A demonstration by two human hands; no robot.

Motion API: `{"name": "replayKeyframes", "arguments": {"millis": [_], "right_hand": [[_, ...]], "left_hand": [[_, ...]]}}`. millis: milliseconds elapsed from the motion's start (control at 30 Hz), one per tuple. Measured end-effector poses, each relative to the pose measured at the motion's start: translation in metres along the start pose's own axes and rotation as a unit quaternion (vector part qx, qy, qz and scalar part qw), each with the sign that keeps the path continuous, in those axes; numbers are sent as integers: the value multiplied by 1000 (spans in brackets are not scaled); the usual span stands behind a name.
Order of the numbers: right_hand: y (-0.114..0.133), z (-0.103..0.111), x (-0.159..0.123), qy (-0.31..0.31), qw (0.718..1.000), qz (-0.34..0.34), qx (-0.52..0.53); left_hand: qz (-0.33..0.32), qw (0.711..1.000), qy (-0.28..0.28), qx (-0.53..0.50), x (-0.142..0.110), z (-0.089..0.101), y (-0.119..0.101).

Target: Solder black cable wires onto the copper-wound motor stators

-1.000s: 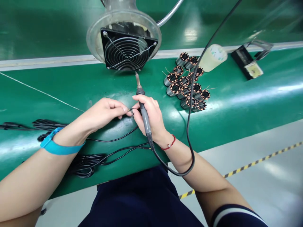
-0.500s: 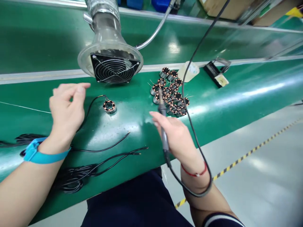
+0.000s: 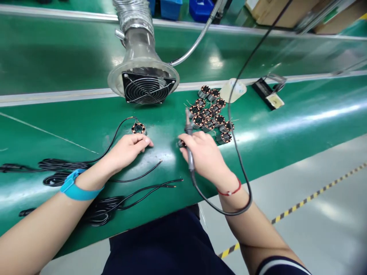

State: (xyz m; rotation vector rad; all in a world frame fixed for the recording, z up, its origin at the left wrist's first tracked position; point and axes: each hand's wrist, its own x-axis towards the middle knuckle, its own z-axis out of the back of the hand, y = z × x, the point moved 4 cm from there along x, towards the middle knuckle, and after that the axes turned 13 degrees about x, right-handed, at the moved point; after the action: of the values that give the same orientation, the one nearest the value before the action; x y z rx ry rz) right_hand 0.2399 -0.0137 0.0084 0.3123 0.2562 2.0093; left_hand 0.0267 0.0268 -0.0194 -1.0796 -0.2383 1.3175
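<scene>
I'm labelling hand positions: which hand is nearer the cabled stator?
Left. The left hand is just this side of the cabled stator; the right hand is farther off, to its right.

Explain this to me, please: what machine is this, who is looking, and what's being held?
There is no robot: these are a person's two bare hands, seen by a camera worn on that person's head, looking forward and down. The right hand holds what looks like a soldering iron, a pen-shaped tool, along with a small dark part, mostly covered. The left hand is beside a wire-wound ring that sits on the green bench; whether it holds anything, I cannot tell. Further right stands a cluster of similar rings. Coiled black cables lie on the left. Facing the person is a fan behind a wire guard, set in a funnel-shaped hood.
</scene>
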Motion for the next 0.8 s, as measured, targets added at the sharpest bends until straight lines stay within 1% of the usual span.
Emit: {"name": "replayKeyframes", "arguments": {"millis": [67, 133, 233, 367, 533, 667, 800], "right_hand": [[24, -8, 10, 12, 999, 39, 13], [43, -14, 17, 22, 997, 69, 26], [56, -17, 24, 37, 994, 94, 40], [50, -18, 27, 25, 992, 84, 85], [39, -31, 29, 29, 972, 98, 211], [32, -41, 29, 26, 969, 78, 234], [30, -44, 26, 9, 966, 65, 250]], "left_hand": [[22, 998, 7, -57, 2, 2, 4], [30, 996, 10, -88, 3, 3, 6], [31, 996, 17, -86, 3, 4, 6], [32, 998, 41, -41, 3, 6, 5], [48, 996, 67, -46, 3, 10, 6], [56, 993, 67, -83, 1, 10, 5], [25, 992, 61, -107, 0, 5, -2]]}}
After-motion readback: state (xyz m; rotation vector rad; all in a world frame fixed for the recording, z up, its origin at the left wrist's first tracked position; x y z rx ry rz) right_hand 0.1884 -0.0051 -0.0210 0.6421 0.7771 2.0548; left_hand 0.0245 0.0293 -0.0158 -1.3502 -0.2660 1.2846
